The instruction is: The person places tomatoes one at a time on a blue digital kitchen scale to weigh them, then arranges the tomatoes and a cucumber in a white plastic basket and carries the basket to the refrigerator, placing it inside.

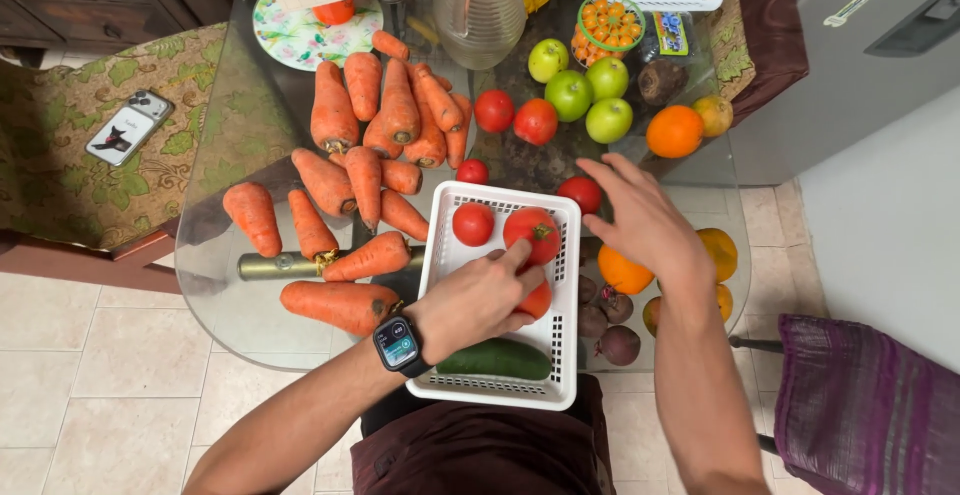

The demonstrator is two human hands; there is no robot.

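- Round red tomato (537,300) sits inside the white slotted plastic basket (565,355), clamped under the left hand (478,300); squeezing could bruise it.
- Right hand (645,220), fingers spread and empty, hovers near the glass table's (215,215) edge tomato (581,193); a nudge may roll it off.

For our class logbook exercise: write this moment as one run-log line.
left hand: on tomato in white basket | right hand: open, above table beside basket, holding nothing | basket also holds: two more tomatoes, cucumber
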